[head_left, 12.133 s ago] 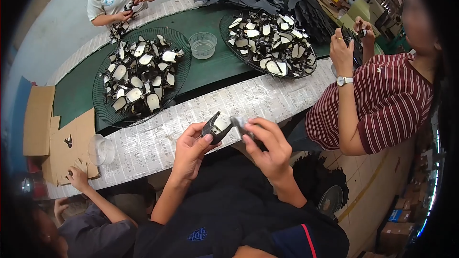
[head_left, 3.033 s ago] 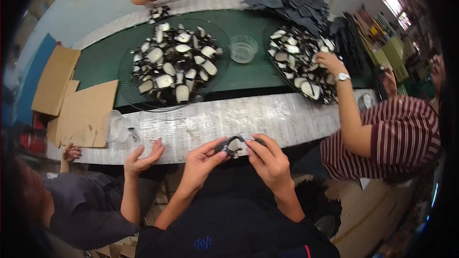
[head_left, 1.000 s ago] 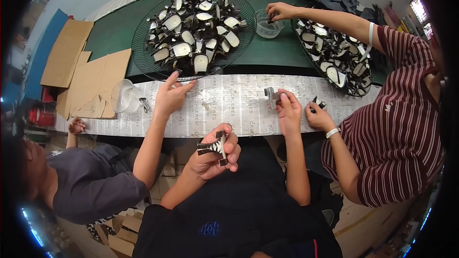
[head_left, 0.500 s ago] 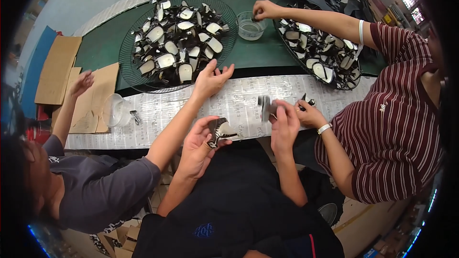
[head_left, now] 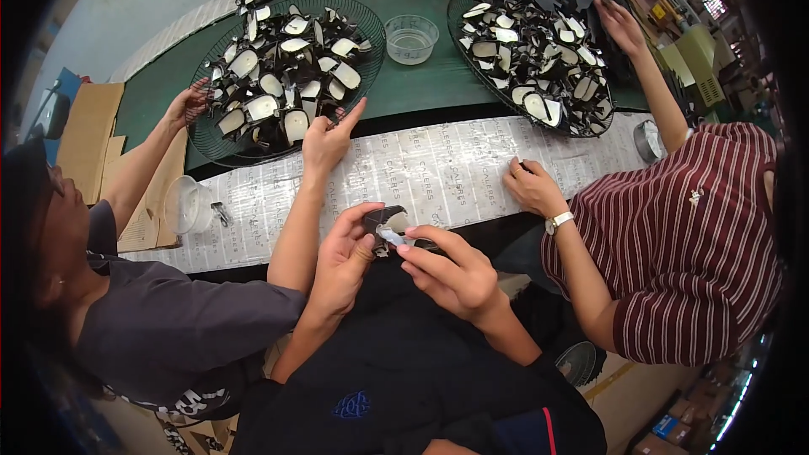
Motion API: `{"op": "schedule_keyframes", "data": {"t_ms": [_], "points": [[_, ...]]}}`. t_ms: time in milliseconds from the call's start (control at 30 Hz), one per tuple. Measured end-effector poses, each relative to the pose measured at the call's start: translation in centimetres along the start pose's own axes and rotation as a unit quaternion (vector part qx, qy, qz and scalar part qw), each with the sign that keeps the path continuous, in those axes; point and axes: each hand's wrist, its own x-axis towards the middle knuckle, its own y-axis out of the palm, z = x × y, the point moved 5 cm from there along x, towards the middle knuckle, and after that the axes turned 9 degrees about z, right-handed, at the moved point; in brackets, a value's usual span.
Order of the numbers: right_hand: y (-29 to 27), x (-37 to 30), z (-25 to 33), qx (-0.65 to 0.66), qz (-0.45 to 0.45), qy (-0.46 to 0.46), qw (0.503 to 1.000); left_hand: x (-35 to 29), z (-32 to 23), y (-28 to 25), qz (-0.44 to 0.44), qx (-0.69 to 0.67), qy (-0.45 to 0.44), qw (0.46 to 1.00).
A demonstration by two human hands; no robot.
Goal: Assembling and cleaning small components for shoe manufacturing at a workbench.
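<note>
Black part (head_left: 389, 221): frame centre, at the paper-covered table (head_left: 438, 170) edge.
Left hand (head_left: 344, 259): fingers clamped on it.
Right hand (head_left: 448, 270): fingertips pinching its pale strip (head_left: 393, 237).

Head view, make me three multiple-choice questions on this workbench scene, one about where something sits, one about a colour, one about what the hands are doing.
1. Where is the clear plastic bowl?
A. Between the two round wire trays
B. On the cardboard
C. In a lap

2. What colour is the mat under the trays?
A. Red
B. Green
C. Yellow

3. What are the wearer's left hand and right hand doing?
A. Resting empty
B. Holding one small black and white piece together
C. Gripping a tray

Answers: 1 A, the bowl stands on the mat between the left tray and right tray. 2 B, the mat is dark green. 3 B, fingers of both hands close on the piece.
</note>
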Motion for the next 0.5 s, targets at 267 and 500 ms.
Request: {"op": "schedule_keyframes", "data": {"t_ms": [267,500], "points": [[-1.3,-0.3,-0.6,0.105,-0.046,0.029,0.993,-0.4,-0.3,0.0,-0.027,0.029,0.005,0.999],[-1.1,0.0,-0.6,-0.026,-0.036,0.011,0.999,-0.9,-1.4,1.1,-0.033,0.078,0.007,0.996]]}}
